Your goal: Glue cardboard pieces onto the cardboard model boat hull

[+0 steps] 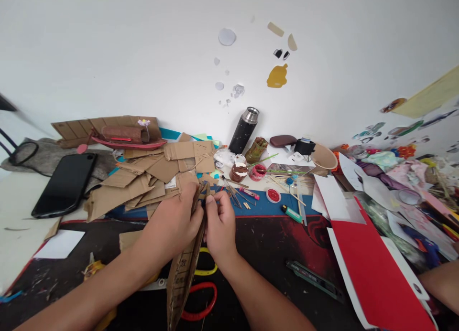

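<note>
Cardboard piece (184, 273), brown, printed, standing on edge over the dark mat (265, 245); my left hand (175, 223) is closed around its far end from the left; my right hand (219, 226) pinches the same end from the right, thumb and fingertips pressed tight on the board.

Relative to the cardboard piece:
- scissors (205, 293), one yellow loop and one red, lying just beside its lower edge, partly hidden by it;
- heap of cardboard scraps (143, 178), beyond it to the left;
- black phone (64, 183), well to the left;
- black flask (244, 129), beyond it by the wall;
- green utility knife (311, 278), to the right;
- red sheet (373, 269), further right; another person's arm (439, 283) past that.
</note>
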`<state>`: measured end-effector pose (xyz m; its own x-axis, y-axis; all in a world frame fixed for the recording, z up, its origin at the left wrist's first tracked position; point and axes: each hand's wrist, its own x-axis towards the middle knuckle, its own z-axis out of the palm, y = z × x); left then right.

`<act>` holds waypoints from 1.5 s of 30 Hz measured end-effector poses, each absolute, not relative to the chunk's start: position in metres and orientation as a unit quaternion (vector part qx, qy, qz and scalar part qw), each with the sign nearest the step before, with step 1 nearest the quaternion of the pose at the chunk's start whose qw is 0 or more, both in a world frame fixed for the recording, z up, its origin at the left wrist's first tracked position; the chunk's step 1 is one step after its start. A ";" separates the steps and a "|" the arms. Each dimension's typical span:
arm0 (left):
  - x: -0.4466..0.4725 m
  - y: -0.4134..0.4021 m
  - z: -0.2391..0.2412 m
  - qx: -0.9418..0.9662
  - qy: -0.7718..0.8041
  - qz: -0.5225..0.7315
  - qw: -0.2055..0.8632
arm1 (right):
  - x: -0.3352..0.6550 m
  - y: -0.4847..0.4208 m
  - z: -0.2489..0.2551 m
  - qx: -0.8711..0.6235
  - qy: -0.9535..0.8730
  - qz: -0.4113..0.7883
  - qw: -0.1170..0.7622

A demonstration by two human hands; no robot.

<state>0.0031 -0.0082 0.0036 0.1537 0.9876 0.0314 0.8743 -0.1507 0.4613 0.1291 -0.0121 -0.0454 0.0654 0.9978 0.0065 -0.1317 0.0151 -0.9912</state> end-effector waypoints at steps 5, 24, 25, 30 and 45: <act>0.002 -0.009 0.003 0.746 0.620 0.180 0.161 | 0.129 -0.012 -0.047 -0.481 -0.448 0.521 0.545; 0.002 -0.008 0.002 0.743 0.629 0.160 0.163 | 0.131 -0.014 -0.048 -0.504 -0.447 0.532 0.513; 0.002 -0.008 0.002 0.742 0.630 0.160 0.163 | 0.131 -0.014 -0.049 -0.505 -0.445 0.533 0.512; 0.001 -0.008 0.002 0.747 0.626 0.160 0.156 | 0.130 -0.015 -0.048 -0.501 -0.435 0.547 0.510; 0.002 -0.007 0.007 0.748 0.638 0.119 0.139 | 0.129 -0.014 -0.048 -0.486 -0.422 0.576 0.504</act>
